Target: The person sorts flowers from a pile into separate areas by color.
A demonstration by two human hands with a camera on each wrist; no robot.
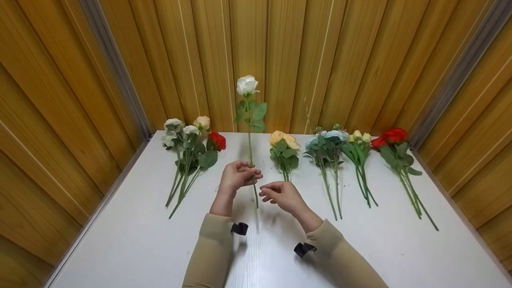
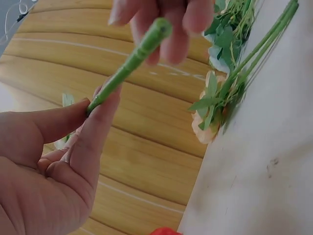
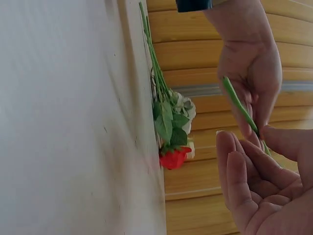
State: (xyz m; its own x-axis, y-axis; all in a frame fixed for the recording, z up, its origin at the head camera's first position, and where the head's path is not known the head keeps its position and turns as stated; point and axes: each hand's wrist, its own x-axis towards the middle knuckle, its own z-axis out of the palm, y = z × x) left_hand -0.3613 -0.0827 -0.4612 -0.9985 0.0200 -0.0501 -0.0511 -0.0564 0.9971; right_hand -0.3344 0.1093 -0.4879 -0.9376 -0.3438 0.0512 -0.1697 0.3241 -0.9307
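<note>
My left hand pinches the green stem of a white rose between thumb and fingers. The rose stands upright above the table, bloom at the top, and the cut end of its stem points down toward me. Just right of the stem's lower part is my right hand, fingers loosely bent and holding nothing. In the right wrist view its thumb and fingers are spread apart close to the stem.
Along the back of the white table lie a mixed bunch at left, peach roses, light blue flowers, pale yellow tulips and red flowers at right. Wood-patterned walls enclose the table.
</note>
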